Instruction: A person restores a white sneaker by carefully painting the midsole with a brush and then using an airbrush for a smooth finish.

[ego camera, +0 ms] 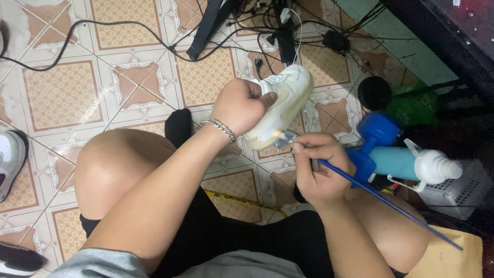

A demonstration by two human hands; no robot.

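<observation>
The head camera looks down on my two hands above a tiled floor point(67, 92), and I describe what I see from there. My left hand point(239, 105) is closed around a white sneaker point(283, 103) and holds it in the air, tilted, with the sole edge turned toward my right hand; the thumb lies over the upper part near the laces. On this wrist there is a silver chain bracelet point(222, 128). My right hand point(319, 167) has the fingers pinched narrow on a long blue brush point(381, 198), whose handle goes down toward the right lower corner of the view. The flat metal end of the brush touches the sole edge of the sneaker, just under it. Beside the right hand, a blue dumbbell point(378, 136) and a teal bottle with a white spray top point(411, 163) lie over a white basket point(458, 193). Black cables point(154, 36) run along the top edge of the floor, and another sneaker point(10, 159) lies at its left edge.
</observation>
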